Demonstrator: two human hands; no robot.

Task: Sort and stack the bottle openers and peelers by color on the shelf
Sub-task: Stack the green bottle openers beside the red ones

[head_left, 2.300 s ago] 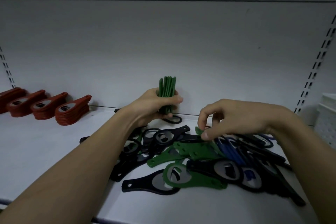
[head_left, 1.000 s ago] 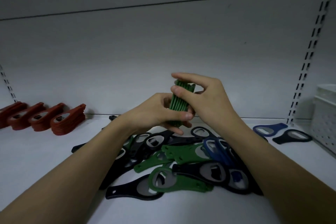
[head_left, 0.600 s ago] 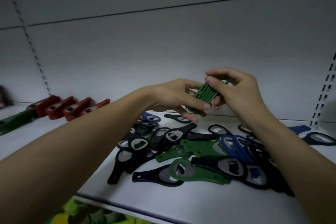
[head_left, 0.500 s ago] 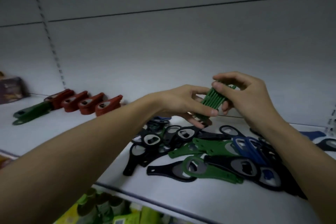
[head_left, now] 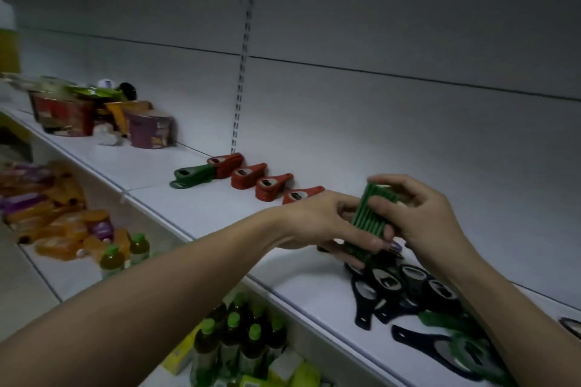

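Green bundle (head_left: 368, 216): stack of green openers held on edge, tilted, above the shelf (head_left: 220, 207); gripped from both sides
L hand (head_left: 327, 223): curled round lower part of bundle, thumb along the near side, fingers underneath
R hand (head_left: 421, 217): fingers curled over top and far side of bundle, fingertip pressed on its edge
Loose pile (head_left: 418, 302): black and green openers lying mixed on shelf below and to the right of the hands, partly hidden by R forearm
Red stacks (head_left: 267, 187): four low stacks set in a row near back wall, left of the hands, well apart from pile
Green stack (head_left: 191, 176): laid just beside leftmost red stack, touching it
Snack tubs (head_left: 103, 119): seen further left on same shelf
Bottles (head_left: 239, 345): green-capped, on lower shelf
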